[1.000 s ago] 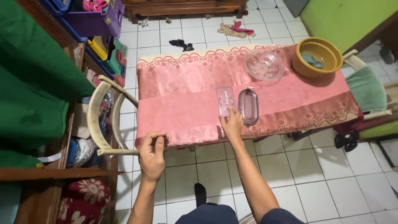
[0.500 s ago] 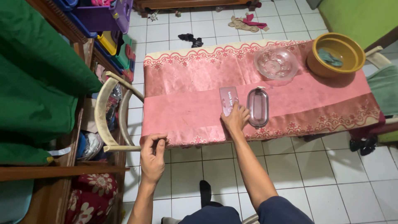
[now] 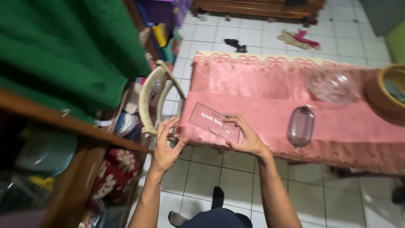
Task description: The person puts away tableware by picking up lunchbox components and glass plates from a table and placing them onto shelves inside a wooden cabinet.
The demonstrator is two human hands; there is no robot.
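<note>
You have one view only, from the camera on your head, looking steeply down and a little forward over your own forearms. It sits close enough that your left hand (image 3: 165, 145) and right hand (image 3: 247, 137) fill the lower middle, with your lap at the bottom edge. The pink-clothed table (image 3: 270, 82) runs off the right side (the picture is tilted and slightly blurred), the green cloth (image 3: 63, 50) crowds the upper left, and tiled floor (image 3: 253, 31) lies beyond.
</note>
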